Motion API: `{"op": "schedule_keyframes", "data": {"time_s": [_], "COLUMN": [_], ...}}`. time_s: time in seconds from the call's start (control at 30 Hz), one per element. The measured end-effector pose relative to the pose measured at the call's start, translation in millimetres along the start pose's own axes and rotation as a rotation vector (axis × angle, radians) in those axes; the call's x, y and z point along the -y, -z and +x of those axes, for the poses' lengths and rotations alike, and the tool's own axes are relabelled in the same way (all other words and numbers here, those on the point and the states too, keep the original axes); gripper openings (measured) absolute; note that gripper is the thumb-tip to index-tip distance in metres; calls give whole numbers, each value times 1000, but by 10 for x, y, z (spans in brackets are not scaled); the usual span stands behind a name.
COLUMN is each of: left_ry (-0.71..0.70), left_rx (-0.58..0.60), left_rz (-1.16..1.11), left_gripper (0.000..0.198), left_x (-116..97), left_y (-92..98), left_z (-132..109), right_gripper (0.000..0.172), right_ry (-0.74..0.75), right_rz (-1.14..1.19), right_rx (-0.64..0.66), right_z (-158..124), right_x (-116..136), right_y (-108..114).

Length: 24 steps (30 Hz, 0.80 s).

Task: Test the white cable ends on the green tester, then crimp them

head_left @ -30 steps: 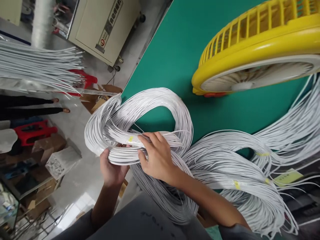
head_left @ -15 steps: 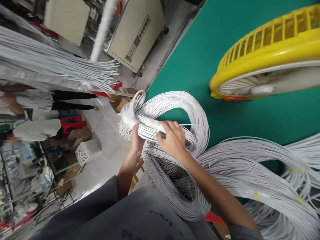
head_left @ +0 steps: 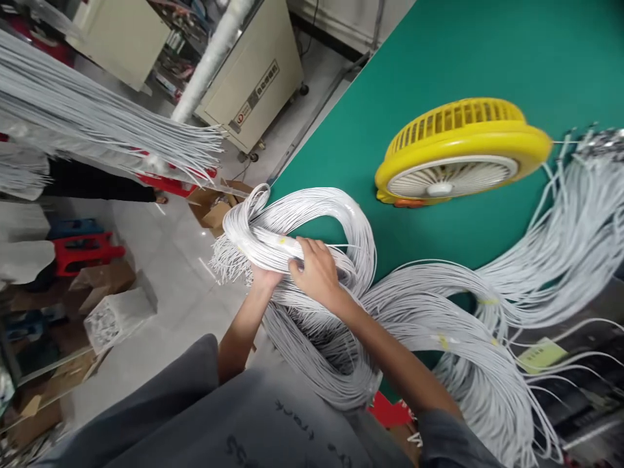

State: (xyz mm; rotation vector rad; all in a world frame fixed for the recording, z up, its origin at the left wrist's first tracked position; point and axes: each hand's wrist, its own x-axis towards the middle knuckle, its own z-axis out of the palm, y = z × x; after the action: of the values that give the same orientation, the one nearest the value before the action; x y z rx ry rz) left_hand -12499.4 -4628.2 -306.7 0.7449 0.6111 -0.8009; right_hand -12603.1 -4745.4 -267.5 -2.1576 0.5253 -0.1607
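Observation:
A coiled bundle of white cables [head_left: 266, 250], with a small yellow tape mark, lies at the near left corner of the green table. From beneath, my left hand [head_left: 266, 278] supports the bundle near its loose cable ends, its fingers hidden under the cables. My right hand [head_left: 316, 268] grips the same bundle from above, with the thumb on the near side and the fingers curled over the far side. Another coil of cables [head_left: 336, 383] hangs in front of my body, below my right forearm.
On the green table [head_left: 351, 117] stands a yellow fan [head_left: 458, 153]. More cable coils [head_left: 439, 305] lie to the right, beside a yellow label [head_left: 541, 355]. At left, cables [head_left: 107, 110] rest on a rack near a beige machine [head_left: 248, 84]; a red stool [head_left: 85, 252] stands on the floor.
My view has shifted right, bringing more cables and the whole fan into sight. My left hand has moved further under the bundle, its thumb no longer showing; the right keeps its grip.

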Motion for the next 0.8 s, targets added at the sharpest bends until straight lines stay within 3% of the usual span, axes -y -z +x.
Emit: {"op": "schedule_keyframes", "data": {"time_s": [0.1,0.2,0.3,0.4,0.5,0.6,0.67,0.8], "left_ry": [60,45,41,40,34,6,-28,-96], "left_rx": [-25,-52,-65,-63,-64,-75,-73,-91], "left_rz": [-17,-16,10,66,137,234,325,429], "left_gripper": [43,37,36,38,43,49,49,44], "left_x": [-24,-20,-4,9,19,33,45,48], "left_y": [-20,22,76,104,118,129,139,175], "left_z": [-88,-150,-163,-148,-126,-103,-86,-42], "right_gripper": [38,40,62,58,45,47,45,28], "right_ry": [-91,-440,-610,-608,-607,-584,-532,-325], "right_rz": [152,-3,-185,-155,-106,-17,158,595], "right_rx": [2,-160,-78,-44,-89,-135,-144,-170], "right_z": [68,260,484,632,668,577,448,94], "right_x": [-274,-878,-1505,-1843,-1891,-1777,-1642,-1294], "right_y": [286,471,379,167,67,121,200,341]}}
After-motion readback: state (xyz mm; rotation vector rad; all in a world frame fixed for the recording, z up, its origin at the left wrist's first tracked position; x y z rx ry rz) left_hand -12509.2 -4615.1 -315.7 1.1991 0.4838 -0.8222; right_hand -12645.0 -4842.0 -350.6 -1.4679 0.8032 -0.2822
